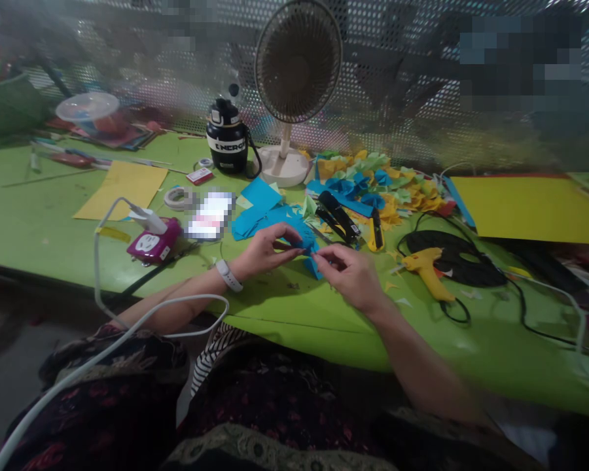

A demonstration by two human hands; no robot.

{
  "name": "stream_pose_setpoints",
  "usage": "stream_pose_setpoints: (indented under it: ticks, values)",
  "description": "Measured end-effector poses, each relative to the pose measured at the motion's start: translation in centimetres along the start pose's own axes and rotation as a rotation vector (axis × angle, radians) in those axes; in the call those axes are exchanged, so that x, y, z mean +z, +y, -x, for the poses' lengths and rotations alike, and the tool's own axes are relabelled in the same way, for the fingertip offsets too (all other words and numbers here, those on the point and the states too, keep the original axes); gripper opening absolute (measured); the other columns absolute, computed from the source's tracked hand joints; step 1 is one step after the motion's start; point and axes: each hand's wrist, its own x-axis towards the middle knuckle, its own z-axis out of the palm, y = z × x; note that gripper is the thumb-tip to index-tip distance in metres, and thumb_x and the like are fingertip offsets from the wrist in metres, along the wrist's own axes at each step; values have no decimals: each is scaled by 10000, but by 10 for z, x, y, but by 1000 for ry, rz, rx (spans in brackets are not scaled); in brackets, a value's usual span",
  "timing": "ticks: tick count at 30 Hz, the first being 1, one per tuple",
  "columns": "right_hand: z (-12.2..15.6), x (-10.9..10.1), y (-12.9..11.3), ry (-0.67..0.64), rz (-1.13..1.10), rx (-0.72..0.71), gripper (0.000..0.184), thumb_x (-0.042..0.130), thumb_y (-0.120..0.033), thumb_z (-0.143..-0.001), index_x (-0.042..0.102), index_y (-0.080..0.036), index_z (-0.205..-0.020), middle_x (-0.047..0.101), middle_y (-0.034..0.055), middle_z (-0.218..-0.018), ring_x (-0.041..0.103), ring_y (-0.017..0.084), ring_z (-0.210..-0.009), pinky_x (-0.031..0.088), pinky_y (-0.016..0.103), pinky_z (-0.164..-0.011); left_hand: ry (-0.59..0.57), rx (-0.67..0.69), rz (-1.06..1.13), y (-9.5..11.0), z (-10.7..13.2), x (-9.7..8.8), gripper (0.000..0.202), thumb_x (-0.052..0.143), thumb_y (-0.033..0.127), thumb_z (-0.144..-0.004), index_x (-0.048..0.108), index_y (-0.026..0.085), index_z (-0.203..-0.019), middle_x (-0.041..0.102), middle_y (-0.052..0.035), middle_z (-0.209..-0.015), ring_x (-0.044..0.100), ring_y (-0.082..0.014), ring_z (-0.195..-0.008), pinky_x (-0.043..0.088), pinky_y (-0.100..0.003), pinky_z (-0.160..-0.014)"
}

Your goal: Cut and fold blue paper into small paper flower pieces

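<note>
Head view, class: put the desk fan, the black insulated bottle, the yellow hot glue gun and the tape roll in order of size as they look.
1. Desk fan
2. Black insulated bottle and yellow hot glue gun: they look alike, and the gun sits nearer the camera, so unranked
3. Tape roll

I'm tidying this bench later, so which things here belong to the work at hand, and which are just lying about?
In the work: left hand, right hand, both pinching folded blue paper; blue paper pieces; black stapler; yellow glue gun.
Lying about: desk fan, black bottle, pink power socket.
</note>
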Motion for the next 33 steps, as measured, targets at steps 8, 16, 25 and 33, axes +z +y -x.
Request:
stream_pose_setpoints:
  ticks: [8,16,25,33]
  values:
    - [0,0,0,23,0,-3,163,625,-333,-874,694,-200,-809,678,25,-676,526,127,-540,399,259,-489,-7,32,-14,0,1,0,231,703,366,-846,631,153,-901,651,-61,-938,669,-128,-843,629,-263,-771]
    - [0,0,3,16,-5,3,185,623,-362,-879,700,-206,-815,672,23,-667,519,126,-528,388,257,-473,-22,91,-65,-3,1,-1,231,689,384,-864,639,163,-909,656,-70,-933,673,-137,-855,632,-297,-803]
    - [-1,0,2,23,-3,-3,169,620,-340,-880,694,-202,-813,667,23,-663,521,129,-538,389,261,-490,-21,139,-80,0,1,-2,184,689,330,-870,638,159,-918,658,-72,-918,678,-137,-855,637,-294,-801]
    - [-1,-1,0,28,16,-8,155,622,-315,-878,688,-199,-800,683,26,-680,524,128,-548,403,266,-518,-7,216,-106,-3,2,-1,172,683,325,-883,645,164,-931,660,-63,-911,678,-131,-838,639,-294,-779]
